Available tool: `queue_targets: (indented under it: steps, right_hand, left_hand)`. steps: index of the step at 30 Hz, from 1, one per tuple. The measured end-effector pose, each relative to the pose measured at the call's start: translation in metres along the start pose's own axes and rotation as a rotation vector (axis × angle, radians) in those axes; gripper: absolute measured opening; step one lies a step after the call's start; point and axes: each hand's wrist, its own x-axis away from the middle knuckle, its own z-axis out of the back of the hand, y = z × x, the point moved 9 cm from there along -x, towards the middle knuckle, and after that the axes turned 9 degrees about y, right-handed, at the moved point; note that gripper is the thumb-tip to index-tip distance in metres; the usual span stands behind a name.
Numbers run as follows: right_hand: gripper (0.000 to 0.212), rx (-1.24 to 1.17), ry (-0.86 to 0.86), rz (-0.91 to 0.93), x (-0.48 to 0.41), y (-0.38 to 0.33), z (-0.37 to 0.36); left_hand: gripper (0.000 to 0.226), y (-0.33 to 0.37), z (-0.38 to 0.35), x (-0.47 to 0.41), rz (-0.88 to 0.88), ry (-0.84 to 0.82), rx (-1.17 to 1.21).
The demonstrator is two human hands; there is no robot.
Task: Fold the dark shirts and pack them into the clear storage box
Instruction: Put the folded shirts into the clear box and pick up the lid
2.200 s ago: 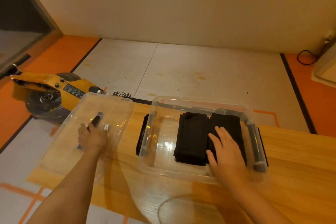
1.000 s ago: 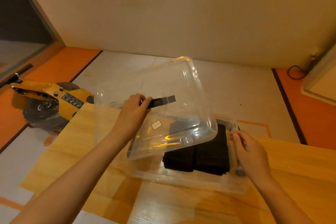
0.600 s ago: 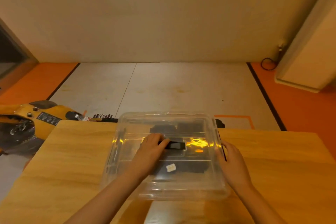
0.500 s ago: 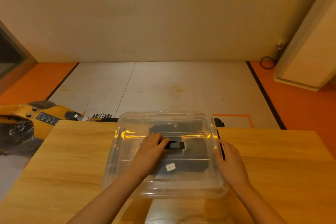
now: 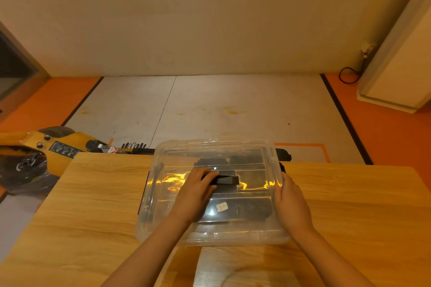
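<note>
The clear storage box (image 5: pixel 163 228) stands on the wooden table (image 5: pixel 93 205) with its clear lid (image 5: pixel 251 158) lying flat on top. Folded dark shirts (image 5: pixel 254 209) show through the plastic inside. My left hand (image 5: pixel 196 191) rests on the lid's middle, fingers closed around its black handle (image 5: pixel 227 180). My right hand (image 5: pixel 290 202) presses flat against the box's right edge, by the side latch.
A yellow and black machine (image 5: pixel 35 154) sits on the floor past the table's left far corner. A white cabinet (image 5: pixel 401 65) stands at the far right with a black cable (image 5: pixel 347 74) beside it. The floor beyond is grey with orange borders.
The lid was off at the left, then my left hand swung it over by its handle and set it down on the box. My right hand left the shirts for the box's right edge.
</note>
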Motion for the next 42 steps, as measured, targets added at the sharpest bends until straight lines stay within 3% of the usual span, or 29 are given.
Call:
queue_targets:
  steps: [4,7,11,14,17,19,22,27,31,42]
  right_hand:
    - [0.051,0.037,0.000,0.013,0.002,0.000,0.003]
    - [0.055,0.072,0.008,0.007,0.003,0.002,0.007]
    - [0.064,0.060,-0.066,-0.167,0.005,0.020,-0.003]
    - [0.061,0.027,-0.140,-0.224,0.005,0.022,-0.009]
    - [0.063,0.066,-0.101,-0.219,0.004,0.020,-0.002]
    - [0.069,0.082,-0.013,-0.188,0.005,0.016,0.010]
    - [0.071,0.065,0.055,-0.149,0.007,0.010,0.017]
    - [0.063,0.081,0.011,-0.168,0.007,0.013,0.013]
    - [0.061,-0.048,-0.049,-0.203,0.009,0.012,0.006]
    - [0.061,-0.012,-0.073,-0.180,0.011,0.007,0.009]
  left_hand:
    - [0.046,-0.003,0.003,0.003,0.034,-0.007,0.074]
    - [0.047,-0.007,0.027,0.016,0.082,0.092,0.164]
    - [0.044,-0.059,0.068,0.037,0.262,0.267,0.000]
    - [0.062,-0.115,0.073,0.055,0.575,0.177,-0.132]
    - [0.088,-0.145,0.053,0.081,1.008,0.039,0.156]
    - [0.088,-0.147,0.044,0.088,1.119,0.024,0.256]
    - [0.085,-0.148,0.051,0.088,1.090,0.075,0.159]
    - [0.068,-0.144,0.064,0.084,0.953,0.150,-0.043]
    - [0.057,-0.142,0.064,0.081,0.950,0.135,-0.006]
    - [0.037,-0.127,0.064,0.071,0.866,0.100,-0.065]
